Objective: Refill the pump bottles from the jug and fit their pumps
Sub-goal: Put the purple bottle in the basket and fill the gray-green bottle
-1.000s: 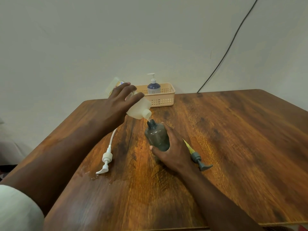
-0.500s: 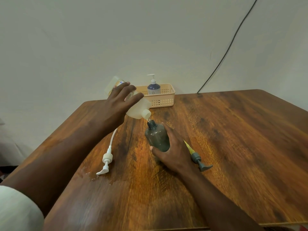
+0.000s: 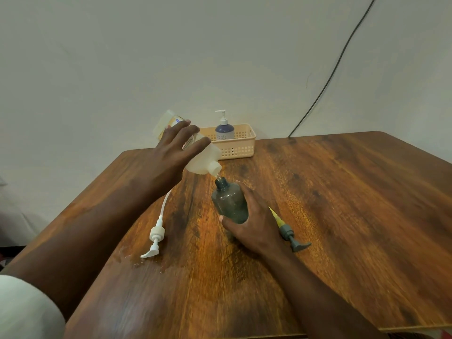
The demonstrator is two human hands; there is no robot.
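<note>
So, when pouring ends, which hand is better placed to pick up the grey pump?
Right. The right hand grips the grey translucent bottle, and the grey pump lies just beside it. The left hand holds the tilted jug.

— Behind the tabletop [image 3: 342,192]?
— Plain pale wall [image 3: 171,57], with a dark cable [image 3: 327,81] slanting down to the far edge.
— On the wood itself?
— Small wet patch [image 3: 146,263] near the front left. Brown grain, glossy.

Left hand [image 3: 171,152] raised, fingers [image 3: 193,133] extended; right hand [image 3: 254,223] curled, lower
</note>
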